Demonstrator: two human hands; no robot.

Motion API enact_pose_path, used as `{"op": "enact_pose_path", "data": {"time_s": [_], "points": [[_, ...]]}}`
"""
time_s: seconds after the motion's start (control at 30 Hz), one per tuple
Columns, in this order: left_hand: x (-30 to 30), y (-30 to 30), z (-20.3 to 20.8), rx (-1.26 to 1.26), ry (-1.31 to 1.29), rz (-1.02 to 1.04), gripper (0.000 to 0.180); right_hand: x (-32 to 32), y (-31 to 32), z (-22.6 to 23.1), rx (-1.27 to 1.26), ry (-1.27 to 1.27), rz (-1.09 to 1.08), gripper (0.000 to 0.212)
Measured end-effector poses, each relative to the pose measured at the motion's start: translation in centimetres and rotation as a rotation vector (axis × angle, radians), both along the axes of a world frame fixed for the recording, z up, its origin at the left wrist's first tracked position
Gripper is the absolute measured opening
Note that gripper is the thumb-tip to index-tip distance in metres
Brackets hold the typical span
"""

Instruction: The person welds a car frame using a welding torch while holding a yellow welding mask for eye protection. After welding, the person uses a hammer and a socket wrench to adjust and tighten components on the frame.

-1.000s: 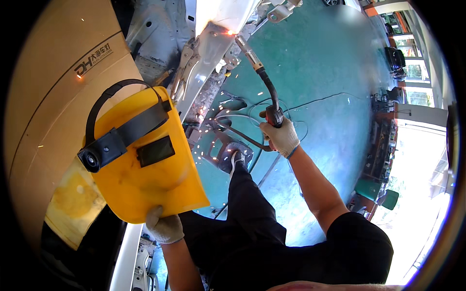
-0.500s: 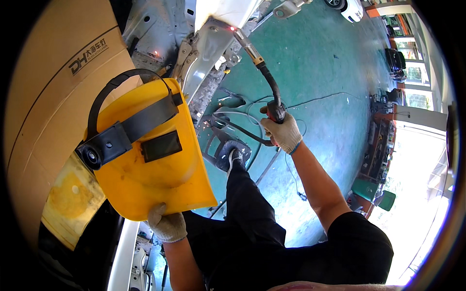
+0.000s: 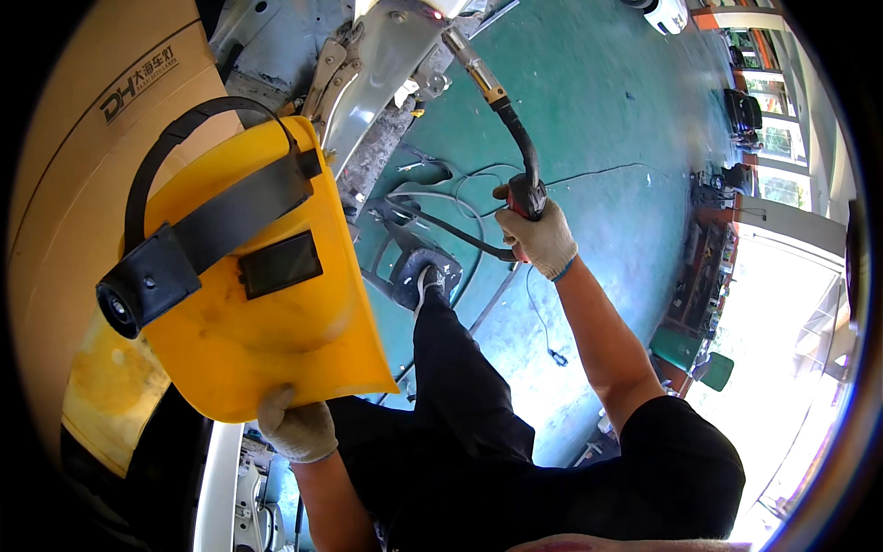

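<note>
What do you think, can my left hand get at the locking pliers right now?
Probably not: your left hand holds the yellow welding mask by its lower edge, and in this view the mask lies between that hand and the locking pliers.

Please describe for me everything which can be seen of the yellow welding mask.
The yellow welding mask, seemingly plastic, shows its smudged inner side, with a dark rectangular window and a black headband. It is tilted, held at its lower edge by the gloved left hand, in front of brown cardboard.
</note>
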State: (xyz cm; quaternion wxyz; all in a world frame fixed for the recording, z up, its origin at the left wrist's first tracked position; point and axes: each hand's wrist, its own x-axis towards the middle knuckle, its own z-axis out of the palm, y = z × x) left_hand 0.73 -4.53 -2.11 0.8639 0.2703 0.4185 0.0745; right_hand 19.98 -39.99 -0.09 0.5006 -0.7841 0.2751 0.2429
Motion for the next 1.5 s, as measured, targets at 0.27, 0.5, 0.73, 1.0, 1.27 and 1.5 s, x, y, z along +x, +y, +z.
{"op": "enact_pose_path", "data": {"time_s": [0.27, 0.5, 0.73, 1.0, 1.27, 1.5], "points": [[-0.7, -0.1, -0.6, -0.039, -0.009, 0.013, 0.064, 0.5, -0.6, -1.2, -0.006, -0.07, 0.012, 0.036], [-0.7, -0.1, -0.5, -0.031, -0.013, 0.003, 0.064, 0.9, -0.1, -0.7, 0.034, -0.045, -0.004, 0.036], [0.8, -0.7, 0.9, -0.031, -0.059, -0.033, 0.063, 0.9, -0.9, -0.8, 0.072, -0.055, 0.032, 0.035], [6.0, -4.9, 3.8, -0.141, -0.158, -0.101, 0.057, 1.2, -2.8, -2.8, 0.056, -0.135, 0.13, 0.034], [9.8, -8.4, 5.9, -0.179, -0.344, -0.167, 0.06, 0.8, -4.0, -5.5, 0.19, -0.158, 0.136, 0.037], [9.0, -8.3, 5.5, -0.224, -0.349, -0.11, 0.063, 0.9, -3.3, -4.7, 0.167, -0.119, 0.114, 0.039]]}}
